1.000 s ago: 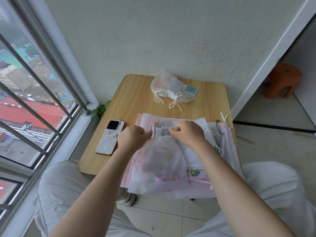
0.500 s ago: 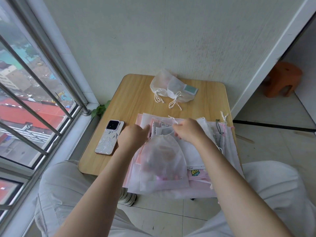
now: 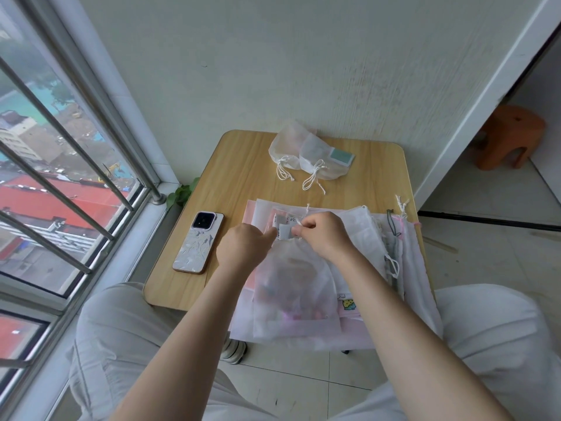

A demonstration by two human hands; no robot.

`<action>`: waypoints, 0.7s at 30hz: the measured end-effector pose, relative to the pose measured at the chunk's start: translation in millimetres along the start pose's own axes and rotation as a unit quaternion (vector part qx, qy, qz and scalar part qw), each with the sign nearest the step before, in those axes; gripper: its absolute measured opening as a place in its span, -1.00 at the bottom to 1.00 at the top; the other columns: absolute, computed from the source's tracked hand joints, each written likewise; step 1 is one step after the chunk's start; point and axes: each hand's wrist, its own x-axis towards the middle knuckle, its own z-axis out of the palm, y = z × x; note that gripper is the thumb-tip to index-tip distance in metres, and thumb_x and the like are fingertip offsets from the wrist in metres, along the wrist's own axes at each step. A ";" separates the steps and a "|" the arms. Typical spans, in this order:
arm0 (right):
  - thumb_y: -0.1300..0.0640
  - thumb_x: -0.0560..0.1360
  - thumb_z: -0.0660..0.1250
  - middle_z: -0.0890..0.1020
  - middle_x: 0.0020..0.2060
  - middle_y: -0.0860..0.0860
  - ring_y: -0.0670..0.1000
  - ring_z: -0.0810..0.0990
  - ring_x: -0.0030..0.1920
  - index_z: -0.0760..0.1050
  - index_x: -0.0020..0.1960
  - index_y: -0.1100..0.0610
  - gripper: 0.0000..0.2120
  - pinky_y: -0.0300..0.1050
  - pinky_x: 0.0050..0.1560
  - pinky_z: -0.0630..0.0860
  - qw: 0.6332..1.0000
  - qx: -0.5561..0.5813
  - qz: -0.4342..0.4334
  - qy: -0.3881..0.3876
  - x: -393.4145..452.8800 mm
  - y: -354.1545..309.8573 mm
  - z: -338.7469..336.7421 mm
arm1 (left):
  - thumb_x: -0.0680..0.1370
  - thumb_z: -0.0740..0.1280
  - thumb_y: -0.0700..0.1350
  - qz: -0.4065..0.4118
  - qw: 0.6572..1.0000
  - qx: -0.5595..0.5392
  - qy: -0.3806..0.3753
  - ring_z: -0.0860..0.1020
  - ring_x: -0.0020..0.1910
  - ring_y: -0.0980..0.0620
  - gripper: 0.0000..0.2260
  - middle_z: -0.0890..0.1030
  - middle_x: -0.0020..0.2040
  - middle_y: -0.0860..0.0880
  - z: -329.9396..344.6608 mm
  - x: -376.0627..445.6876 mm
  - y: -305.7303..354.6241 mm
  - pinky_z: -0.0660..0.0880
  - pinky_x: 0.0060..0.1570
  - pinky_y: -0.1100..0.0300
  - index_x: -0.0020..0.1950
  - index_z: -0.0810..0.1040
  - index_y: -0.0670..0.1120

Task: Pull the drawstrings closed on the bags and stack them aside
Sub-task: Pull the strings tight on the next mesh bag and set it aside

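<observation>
Pinching the drawstring (image 3: 299, 222) in the right hand (image 3: 326, 235), left hand (image 3: 244, 249) clamped on the neck of the sheer bag (image 3: 293, 287) atop the worktop (image 3: 243, 165) pile; light, limp, slippery mesh, I judge; best gripped at cord and neck.

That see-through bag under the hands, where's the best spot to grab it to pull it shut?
Probably at its gathered neck, the far end. The sheer bag lies flat on the pile, mouth pointing away, so each hand comes from its own side: the left hand grips the mouth fabric, the right hand pinches the white drawstring and draws it outward.
</observation>
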 end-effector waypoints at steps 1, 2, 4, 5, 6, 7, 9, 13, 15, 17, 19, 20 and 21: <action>0.06 0.48 0.41 0.33 -0.44 0.06 -0.02 0.26 -0.37 0.48 -0.28 0.36 -0.63 -0.12 -0.35 0.19 1.000 0.008 0.000 0.015 -0.3 0.1 1.1 | 0.49 0.23 0.19 -0.006 1.000 0.006 -0.011 0.43 -0.44 -0.03 -0.53 0.45 -0.43 -0.03 -0.3 -0.9 0.3 0.30 -0.42 0.23 -0.41 0.48 -0.15; 0.07 0.48 0.41 0.32 -0.45 0.06 -0.01 0.25 -0.38 0.46 -0.30 0.35 -0.63 -0.12 -0.35 0.19 0.999 0.017 -0.001 0.028 -0.2 -0.5 2.2 | 0.50 0.23 0.20 -0.013 1.000 0.002 -0.019 0.41 -0.46 -0.03 -0.53 0.43 -0.44 -0.02 0.0 -1.3 0.2 0.28 -0.43 0.24 -0.44 0.42 -0.13; 0.08 0.49 0.42 0.30 -0.47 0.07 0.00 0.23 -0.39 0.42 -0.34 0.35 -0.61 -0.10 -0.36 0.16 0.999 0.027 -0.006 0.045 -0.4 -0.4 4.0 | 0.51 0.23 0.20 -0.029 0.999 -0.021 -0.037 0.34 -0.49 -0.02 -0.50 0.34 -0.49 -0.01 0.3 -2.7 0.7 0.23 -0.44 0.22 -0.49 0.31 -0.12; 0.08 0.49 0.42 0.30 -0.47 0.07 0.00 0.23 -0.39 0.41 -0.34 0.35 -0.60 -0.09 -0.36 0.15 0.998 0.029 -0.007 0.050 -0.8 -0.2 4.1 | 0.52 0.22 0.19 -0.034 0.998 -0.036 -0.047 0.32 -0.49 -0.03 -0.49 0.32 -0.50 -0.01 -0.1 -3.4 2.4 0.21 -0.44 0.21 -0.50 0.28 -0.12; 0.08 0.49 0.42 0.29 -0.47 0.07 0.00 0.22 -0.39 0.40 -0.34 0.35 -0.59 -0.09 -0.35 0.14 0.998 0.029 -0.009 0.054 -1.3 -0.2 4.1 | 0.52 0.21 0.19 -0.038 0.996 -0.051 -0.056 0.32 -0.48 -0.04 -0.48 0.31 -0.50 -0.02 0.5 -2.8 3.0 0.21 -0.43 0.19 -0.50 0.27 -0.12; 0.08 0.49 0.42 0.29 -0.47 0.07 0.00 0.22 -0.39 0.40 -0.34 0.36 -0.59 -0.09 -0.35 0.14 0.998 0.029 -0.008 0.057 -1.6 0.4 3.8 | 0.53 0.21 0.17 -0.042 0.995 -0.069 -0.065 0.32 -0.47 -0.05 -0.48 0.32 -0.49 -0.03 0.6 -3.0 3.7 0.22 -0.42 0.17 -0.50 0.29 -0.14; 0.08 0.48 0.42 0.30 -0.48 0.07 0.00 0.22 -0.39 0.40 -0.35 0.35 -0.59 -0.09 -0.35 0.14 0.998 0.037 -0.003 0.058 -2.2 2.0 3.3 | 0.53 0.25 0.15 -0.044 0.985 -0.142 -0.087 0.38 -0.39 -0.05 -0.50 0.42 -0.42 -0.05 2.5 -3.9 6.1 0.28 -0.34 0.16 -0.43 0.47 -0.21; 0.05 0.48 0.42 0.33 -0.46 0.08 -0.03 0.26 -0.38 0.43 -0.32 0.37 -0.59 -0.09 -0.34 0.17 0.998 0.043 -0.011 0.044 -3.5 2.3 5.6 | 0.47 0.43 0.08 -0.039 0.940 -0.322 -0.105 0.34 -0.34 0.02 -0.67 0.43 -0.33 -0.04 8.2 -9.0 13.2 0.26 -0.31 0.19 -0.19 0.67 -0.20; 0.02 0.48 0.42 0.34 -0.45 0.08 -0.04 0.26 -0.36 0.45 -0.30 0.37 -0.58 -0.10 -0.33 0.18 0.998 0.048 -0.016 0.034 -3.3 2.4 8.2 | 0.45 0.48 -0.01 -0.038 0.919 -0.380 -0.095 0.39 -0.33 0.03 -0.76 0.50 -0.35 -0.04 9.9 -9.4 15.4 0.32 -0.29 0.20 -0.20 0.69 -0.20; 0.03 0.48 0.42 0.35 -0.46 0.07 -0.05 0.27 -0.37 0.44 -0.32 0.35 -0.58 -0.10 -0.33 0.18 0.998 0.061 -0.014 0.031 -4.0 1.8 8.1 | 0.47 0.47 -0.10 -0.052 0.878 -0.466 -0.096 0.50 -0.28 -0.02 -0.83 0.59 -0.30 -0.09 10.5 -8.3 15.5 0.43 -0.19 0.16 -0.17 0.70 -0.22; 0.04 0.47 0.43 0.35 -0.49 0.04 -0.05 0.27 -0.40 0.44 -0.35 0.33 -0.60 -0.10 -0.34 0.19 0.997 0.074 -0.004 0.030 -4.3 4.0 5.2 | 0.52 0.43 -0.16 -0.063 0.828 -0.545 -0.116 0.59 -0.21 -0.04 -0.86 0.65 -0.22 -0.13 11.4 -7.2 15.7 0.53 -0.10 0.16 -0.10 0.69 -0.24; 0.05 0.47 0.43 0.34 -0.50 0.03 -0.04 0.27 -0.41 0.44 -0.36 0.32 -0.60 -0.10 -0.35 0.20 0.997 0.074 0.000 0.028 -4.0 5.8 4.5 | 0.55 0.39 -0.17 -0.065 0.798 -0.584 -0.134 0.62 -0.17 -0.04 -0.86 0.67 -0.17 -0.13 12.8 -5.7 14.3 0.55 -0.07 0.17 -0.05 0.67 -0.24; 0.05 0.47 0.43 0.34 -0.50 0.04 -0.04 0.27 -0.41 0.44 -0.35 0.33 -0.60 -0.11 -0.34 0.21 0.997 0.074 0.003 0.024 -3.9 7.1 3.4 | 0.58 0.34 -0.17 -0.064 0.770 -0.615 -0.154 0.64 -0.15 -0.03 -0.85 0.67 -0.13 -0.11 13.3 -4.0 12.8 0.56 -0.06 0.18 0.00 0.65 -0.23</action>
